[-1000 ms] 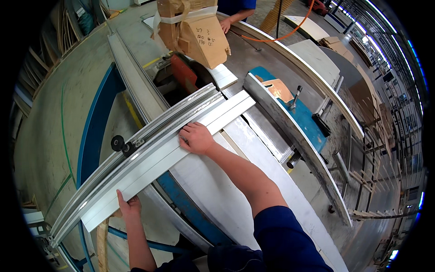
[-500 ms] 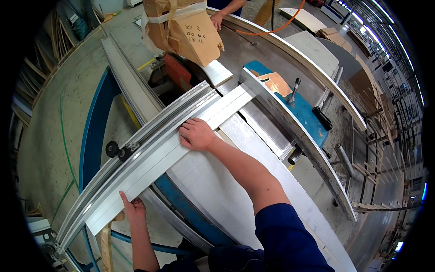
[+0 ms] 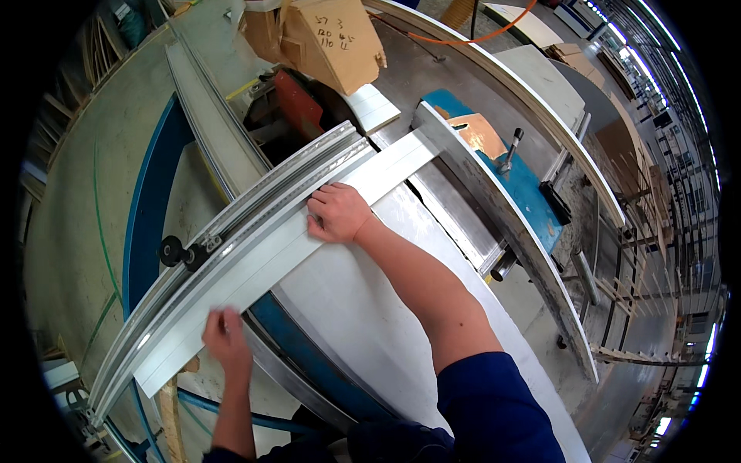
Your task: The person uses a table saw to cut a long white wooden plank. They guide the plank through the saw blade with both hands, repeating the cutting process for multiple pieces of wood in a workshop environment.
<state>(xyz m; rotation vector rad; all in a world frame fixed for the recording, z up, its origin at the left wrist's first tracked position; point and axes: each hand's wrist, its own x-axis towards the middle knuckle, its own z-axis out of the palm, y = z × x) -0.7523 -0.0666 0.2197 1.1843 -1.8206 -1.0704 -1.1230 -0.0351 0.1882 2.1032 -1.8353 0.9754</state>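
Note:
A long white board (image 3: 278,249) with a lengthwise groove line lies diagonally against a ridged aluminium fence (image 3: 255,224). My right hand (image 3: 337,212) is closed on the board past its middle, fingers curled over it toward the fence and thumb bent on top. Close to the board's near left end, my left hand (image 3: 228,339) is raised at its front edge, its fingers smeared by motion. The board's far end reaches a grey metal rail (image 3: 494,197). Beneath the right forearm spreads a pale machine table (image 3: 347,301).
A black knob (image 3: 171,251) sticks out behind the fence. Beyond stand a red guard (image 3: 299,104) and a cardboard box (image 3: 328,46). To the right, a lever handle (image 3: 512,150) rises from a blue plate (image 3: 536,204). A wooden strip (image 3: 170,420) stands under the board's left end.
My left hand has come off its grip on the board's front edge and moved up. My right hand stays at nearly the same spot. The other person's hand at the back is out of view.

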